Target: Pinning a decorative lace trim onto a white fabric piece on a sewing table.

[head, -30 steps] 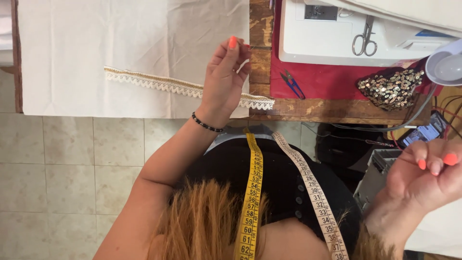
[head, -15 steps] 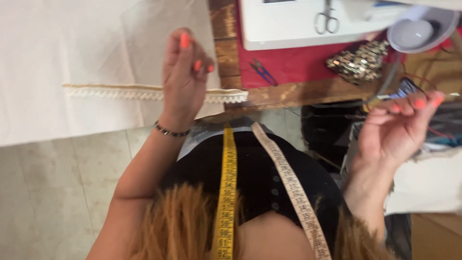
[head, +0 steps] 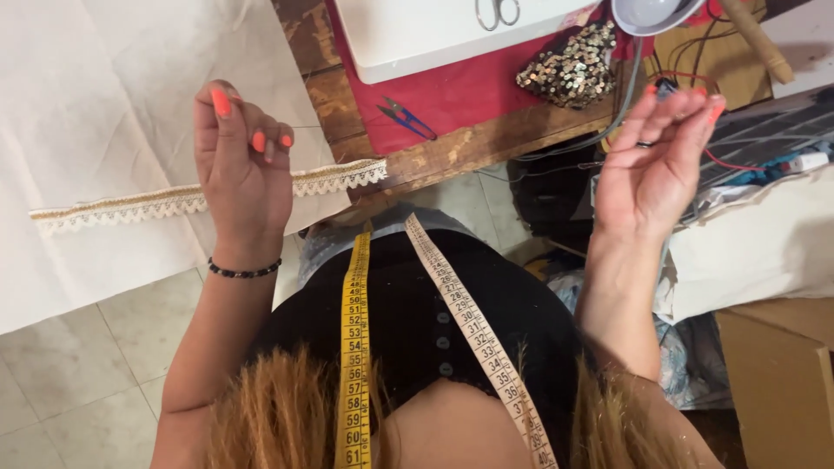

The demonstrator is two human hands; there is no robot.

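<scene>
Thread (head: 306, 127), thin and pale, runs sideways from the fingertips of the left hand (head: 241, 169), which is raised in front of the white cloth (head: 95, 104) with its fingers curled together, the grip pinched on that thread; where the far end goes cannot be traced against the background. The right hand (head: 653, 161) is lifted on the other side, well apart from the left, palm turned inward, fingertips drawn close to the thumb; whether that grip pinches the thread's other end cannot be told. A dark beaded bracelet (head: 244, 271) circles the left wrist. The cloth hangs over the edge of the wooden table (head: 473, 148), and a strip of cream lace trim (head: 174, 201) crosses it just behind the left hand. On the table lies a red mat (head: 452, 91) with small blue thread snips (head: 404, 115) on it, a sequined piece (head: 569, 65) beside them, and a white sewing machine base (head: 417, 35) carrying scissors (head: 497, 12). A yellow and white measuring tape (head: 354, 347) hangs around the person's neck over a black top. Cables and a light fabric bundle (head: 764, 247) sit near the right hand, above a tiled floor (head: 78, 382).
</scene>
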